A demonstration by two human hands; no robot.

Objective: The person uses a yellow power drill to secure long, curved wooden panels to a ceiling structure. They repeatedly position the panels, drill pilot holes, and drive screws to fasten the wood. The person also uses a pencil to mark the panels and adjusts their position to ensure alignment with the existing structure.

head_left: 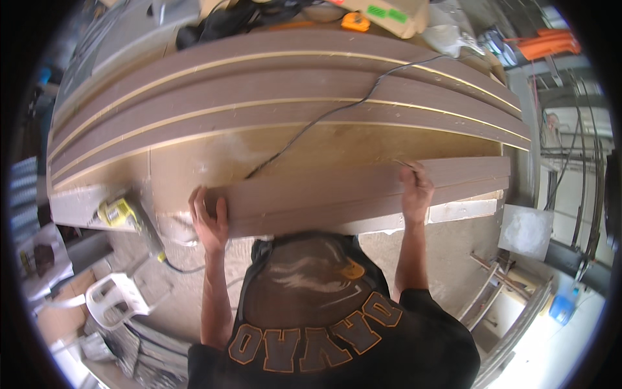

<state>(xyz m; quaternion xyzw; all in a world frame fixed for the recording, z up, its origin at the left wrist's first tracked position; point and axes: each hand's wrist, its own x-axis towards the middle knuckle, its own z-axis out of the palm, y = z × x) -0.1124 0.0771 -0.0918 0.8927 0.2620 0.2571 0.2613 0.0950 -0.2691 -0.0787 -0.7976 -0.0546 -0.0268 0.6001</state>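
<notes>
A long brown board lies crosswise in front of me along the table's near side. It has a lengthwise line, and I cannot tell whether that is a step or a second board against it. My left hand is closed round its left end, fingers on top. Toward its right part, my right hand grips the far edge, with the fingertips partly hidden and blurred. To the left of my left hand lies a yellow-green corded power tool.
Several long brown boards with pale edges lie across the far side of the table. A black cable runs over them. Behind are an orange-yellow object and a cardboard box. A white plastic chair stands at lower left.
</notes>
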